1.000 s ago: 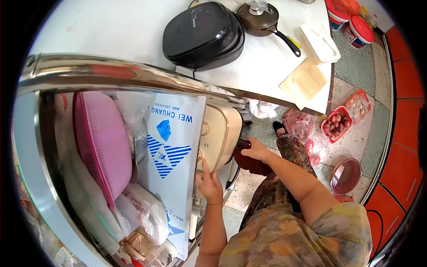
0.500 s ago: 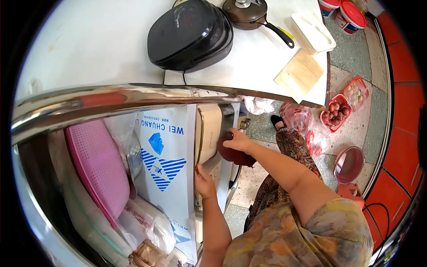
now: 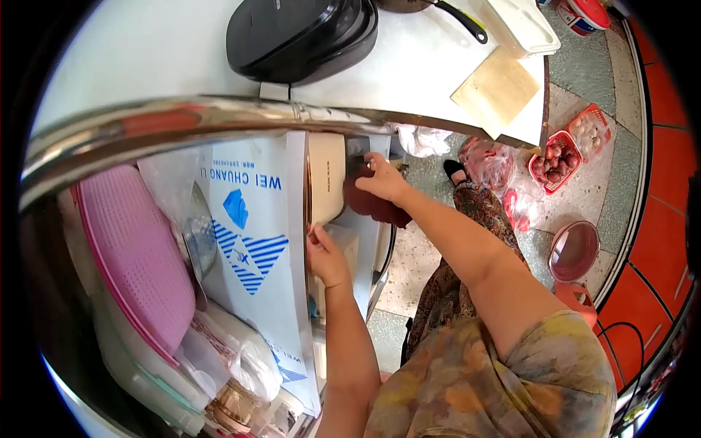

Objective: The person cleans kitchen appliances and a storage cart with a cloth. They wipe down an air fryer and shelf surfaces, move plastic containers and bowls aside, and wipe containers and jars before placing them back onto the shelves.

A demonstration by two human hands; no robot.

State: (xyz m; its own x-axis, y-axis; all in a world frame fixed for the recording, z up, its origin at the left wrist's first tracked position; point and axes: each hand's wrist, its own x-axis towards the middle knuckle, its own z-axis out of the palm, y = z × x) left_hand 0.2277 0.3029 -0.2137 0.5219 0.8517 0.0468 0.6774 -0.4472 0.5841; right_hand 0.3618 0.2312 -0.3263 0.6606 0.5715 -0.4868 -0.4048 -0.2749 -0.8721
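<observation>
The cream box (image 3: 326, 174) sits just beside the printed carton (image 3: 252, 212). The left hand (image 3: 326, 257) curls near its lower end, the right hand (image 3: 381, 179) over a dark red cloth (image 3: 385, 210); neither grip can be confirmed. Likely stiff, smooth, moderately heavy: support opposite edges.

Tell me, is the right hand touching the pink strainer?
No, the right hand is at the dark red item, with the blue-and-white box between it and the pink strainer.

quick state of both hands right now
Left hand: by the printed box, grip cannot be told.
Right hand: holding the dark red cloth.
</observation>
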